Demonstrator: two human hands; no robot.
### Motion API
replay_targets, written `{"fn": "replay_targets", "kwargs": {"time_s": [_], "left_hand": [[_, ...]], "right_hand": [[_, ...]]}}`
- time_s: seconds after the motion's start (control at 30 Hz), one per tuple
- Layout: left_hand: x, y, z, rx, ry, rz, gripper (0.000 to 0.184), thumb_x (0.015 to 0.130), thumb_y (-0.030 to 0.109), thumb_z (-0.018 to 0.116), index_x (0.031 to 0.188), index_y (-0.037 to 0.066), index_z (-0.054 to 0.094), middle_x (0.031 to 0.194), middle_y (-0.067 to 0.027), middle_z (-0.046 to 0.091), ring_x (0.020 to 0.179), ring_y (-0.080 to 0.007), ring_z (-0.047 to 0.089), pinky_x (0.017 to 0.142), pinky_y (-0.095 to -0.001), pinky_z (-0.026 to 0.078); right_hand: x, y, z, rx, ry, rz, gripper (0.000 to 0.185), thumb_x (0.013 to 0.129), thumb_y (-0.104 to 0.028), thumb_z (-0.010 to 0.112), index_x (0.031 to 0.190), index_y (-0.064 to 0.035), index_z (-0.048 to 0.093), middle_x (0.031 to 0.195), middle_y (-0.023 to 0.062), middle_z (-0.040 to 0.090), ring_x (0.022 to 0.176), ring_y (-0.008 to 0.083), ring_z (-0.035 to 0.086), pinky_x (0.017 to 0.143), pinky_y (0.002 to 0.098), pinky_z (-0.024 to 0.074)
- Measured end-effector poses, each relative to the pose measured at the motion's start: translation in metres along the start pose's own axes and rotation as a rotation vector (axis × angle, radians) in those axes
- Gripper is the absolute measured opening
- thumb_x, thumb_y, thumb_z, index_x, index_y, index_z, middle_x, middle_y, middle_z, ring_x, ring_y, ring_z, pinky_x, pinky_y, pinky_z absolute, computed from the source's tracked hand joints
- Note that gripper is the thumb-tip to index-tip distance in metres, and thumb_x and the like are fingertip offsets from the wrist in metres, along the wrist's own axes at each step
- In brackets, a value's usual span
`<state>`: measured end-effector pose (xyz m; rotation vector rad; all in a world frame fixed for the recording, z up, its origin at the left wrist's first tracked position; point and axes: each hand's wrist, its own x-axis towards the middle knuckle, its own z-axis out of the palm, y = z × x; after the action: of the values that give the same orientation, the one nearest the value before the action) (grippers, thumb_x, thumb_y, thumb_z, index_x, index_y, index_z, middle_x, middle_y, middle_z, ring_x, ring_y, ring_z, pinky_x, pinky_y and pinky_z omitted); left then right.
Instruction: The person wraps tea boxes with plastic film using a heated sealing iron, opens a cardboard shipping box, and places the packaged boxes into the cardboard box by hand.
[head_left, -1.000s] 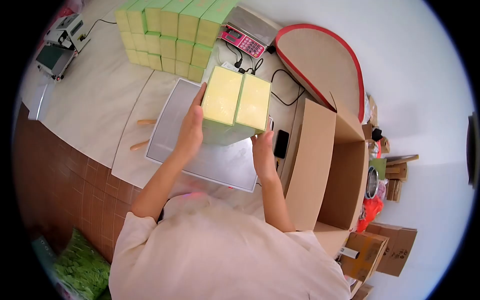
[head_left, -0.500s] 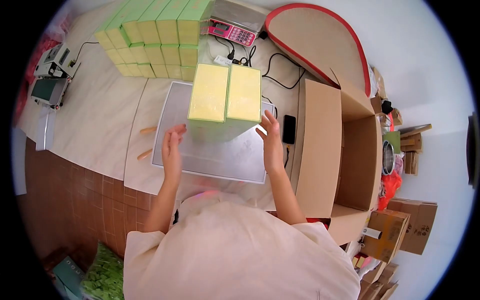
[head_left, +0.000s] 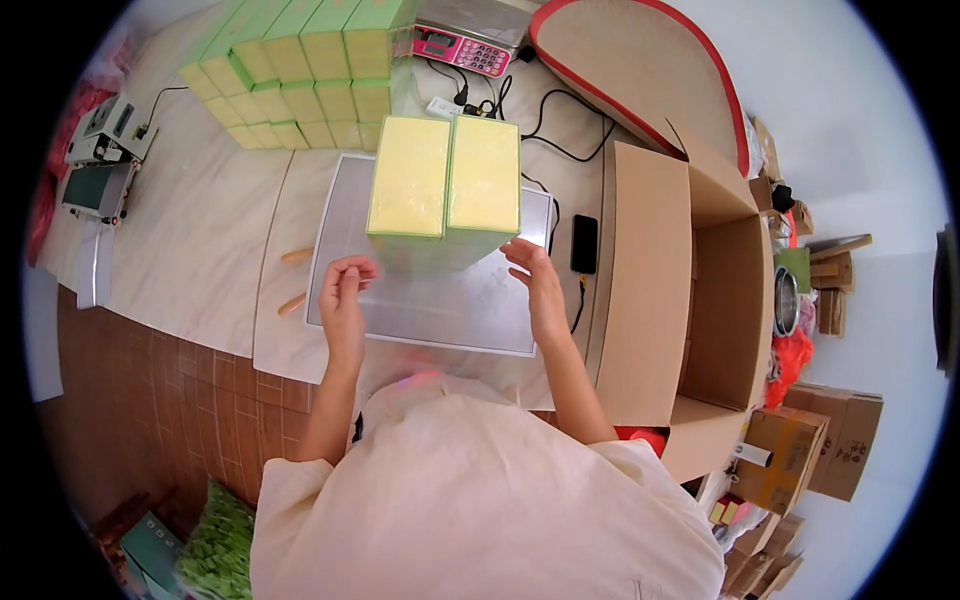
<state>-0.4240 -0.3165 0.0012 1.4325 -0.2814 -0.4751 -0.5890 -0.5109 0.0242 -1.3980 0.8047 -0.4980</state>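
Two tall yellow-faced boxes with green edges, the left box point(head_left: 408, 180) and the right box point(head_left: 484, 178), stand side by side on a flat metal plate point(head_left: 450, 320) with a pale rim. Their faces shine as if under clear film. My left hand point(head_left: 345, 305) is near their lower left corner, fingers bent together and thumb close to them; whether anything thin is between them I cannot make out. At the lower right corner, my right hand point(head_left: 540, 295) is open, its fingers apart and its fingertips at or very near the right box.
A stack of similar green-and-yellow boxes point(head_left: 300, 60) stands at the back left. Behind are a pink-panelled scale point(head_left: 460, 50) and black cables point(head_left: 545, 130). A phone point(head_left: 584, 245) and an open cardboard carton point(head_left: 645, 290) are on the right. Two wooden handles point(head_left: 292, 305) lie left of the plate.
The view has shifted slightly. My left fingers have drawn closer together. My right fingers have dropped and turned inward toward the right box. The boxes still stand on the plate.
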Motion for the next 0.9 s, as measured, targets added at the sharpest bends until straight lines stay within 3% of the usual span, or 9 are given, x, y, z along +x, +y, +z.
{"fn": "replay_targets", "kwargs": {"time_s": [0.37, 0.43, 0.9], "left_hand": [[0.013, 0.023, 0.003, -0.071, 0.058, 0.041, 0.02, 0.097, 0.018, 0.042, 0.103, 0.005, 0.056, 0.094, -0.0039, 0.06, 0.088, -0.0125, 0.056, 0.081, -0.0268, 0.042], [0.014, 0.023, 0.007, -0.087, 0.086, 0.058, 0.019, 0.097, 0.015, 0.043, 0.099, 0.003, 0.058, 0.09, -0.0052, 0.062, 0.085, -0.0123, 0.058, 0.076, -0.0256, 0.044], [0.019, 0.016, 0.009, -0.082, 0.071, 0.045, 0.018, 0.097, 0.013, 0.042, 0.099, 0.004, 0.057, 0.088, -0.004, 0.061, 0.083, -0.0116, 0.057, 0.076, -0.0249, 0.043]], "right_hand": [[0.007, -0.002, -0.001, 0.012, 0.011, -0.016, 0.053, 0.099, -0.042, 0.031, 0.119, 0.0018, 0.052, 0.114, 0.0143, 0.058, 0.111, 0.0238, 0.053, 0.097, 0.0373, 0.0404], [0.008, -0.002, -0.001, 0.015, 0.008, -0.01, 0.053, 0.099, -0.042, 0.031, 0.119, 0.0019, 0.052, 0.114, 0.0143, 0.058, 0.111, 0.0236, 0.053, 0.097, 0.0371, 0.0406], [0.018, 0.009, -0.003, 0.001, 0.011, 0.044, 0.055, 0.099, -0.046, 0.03, 0.119, -0.0007, 0.055, 0.115, 0.0138, 0.061, 0.112, 0.0225, 0.053, 0.095, 0.0356, 0.0398]]}}
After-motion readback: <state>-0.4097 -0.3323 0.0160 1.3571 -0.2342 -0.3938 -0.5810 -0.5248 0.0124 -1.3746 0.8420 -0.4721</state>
